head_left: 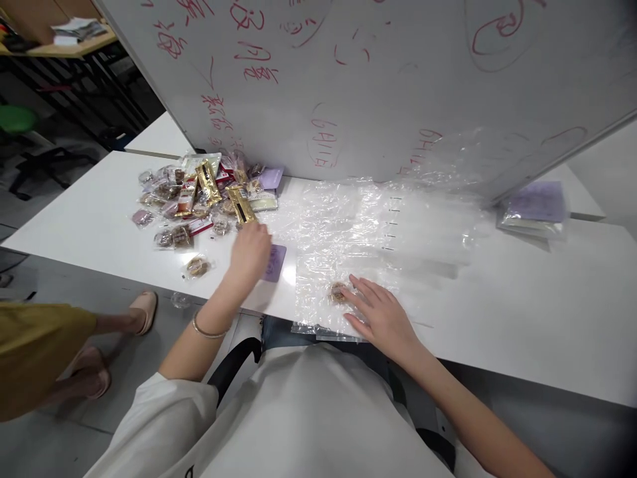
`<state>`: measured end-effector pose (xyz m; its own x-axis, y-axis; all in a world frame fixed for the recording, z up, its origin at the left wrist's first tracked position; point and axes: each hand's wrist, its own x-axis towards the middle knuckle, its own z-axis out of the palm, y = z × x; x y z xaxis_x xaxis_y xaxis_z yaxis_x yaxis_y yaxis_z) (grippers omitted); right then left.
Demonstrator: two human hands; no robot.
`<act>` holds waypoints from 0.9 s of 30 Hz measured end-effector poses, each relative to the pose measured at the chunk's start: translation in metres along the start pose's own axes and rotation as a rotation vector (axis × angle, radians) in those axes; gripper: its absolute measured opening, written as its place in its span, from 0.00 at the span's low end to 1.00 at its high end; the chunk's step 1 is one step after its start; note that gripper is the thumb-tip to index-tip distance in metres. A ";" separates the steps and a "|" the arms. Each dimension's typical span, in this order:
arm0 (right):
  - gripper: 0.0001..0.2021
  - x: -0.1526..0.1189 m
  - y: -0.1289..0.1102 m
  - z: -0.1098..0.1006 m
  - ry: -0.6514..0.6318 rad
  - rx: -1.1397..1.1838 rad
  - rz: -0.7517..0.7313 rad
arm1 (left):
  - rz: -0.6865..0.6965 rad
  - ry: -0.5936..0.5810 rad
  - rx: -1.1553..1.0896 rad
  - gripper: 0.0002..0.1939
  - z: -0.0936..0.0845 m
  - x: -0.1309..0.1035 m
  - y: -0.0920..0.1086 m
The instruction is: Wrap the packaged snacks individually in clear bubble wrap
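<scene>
A white whiteboard with red handwriting [398, 86] is standing across the back of a glossy white table [557, 299], its top running out of view and several strokes being too faint to read. On the table's left side, a mixed heap of small wrapped snacks [169, 192] is lying, many packets hiding one another.

The left hand [251, 251] is resting at the heap's near edge, just by the lower end of a shiny gold foil packet with a black stripe [240, 203]. Its fingers are curling out of sight, so whether they are gripping the packet cannot be told. The same hand is partly covering a flat purple card [275, 263].

The right hand [381, 315] is lying low over overlapping clear plastic bags [343, 226], its fingers spreading apart. The fingertips are partly covering a small round brown cookie [338, 292] on the bags; glare is blurring its wrapping and the bags' edges.

At left, another person in a mustard-yellow garment [40, 352] is standing, cut off by the frame.
</scene>
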<state>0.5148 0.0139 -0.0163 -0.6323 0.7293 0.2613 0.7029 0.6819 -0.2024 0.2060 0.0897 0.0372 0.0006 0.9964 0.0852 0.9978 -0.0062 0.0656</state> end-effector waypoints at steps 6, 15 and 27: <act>0.19 0.001 0.000 0.002 0.058 0.033 0.011 | -0.299 0.063 0.157 0.22 0.015 0.022 -0.041; 0.15 0.003 0.001 -0.002 0.138 0.043 -0.046 | -0.317 0.201 0.032 0.17 -0.018 0.007 -0.037; 0.11 -0.009 -0.007 -0.012 0.144 -0.029 -0.034 | 0.675 -0.015 -0.521 0.11 0.033 -0.072 0.090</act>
<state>0.5199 0.0018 -0.0058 -0.6040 0.6893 0.4002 0.6925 0.7024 -0.1647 0.2981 0.0201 0.0047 0.5887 0.7663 0.2571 0.6259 -0.6335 0.4549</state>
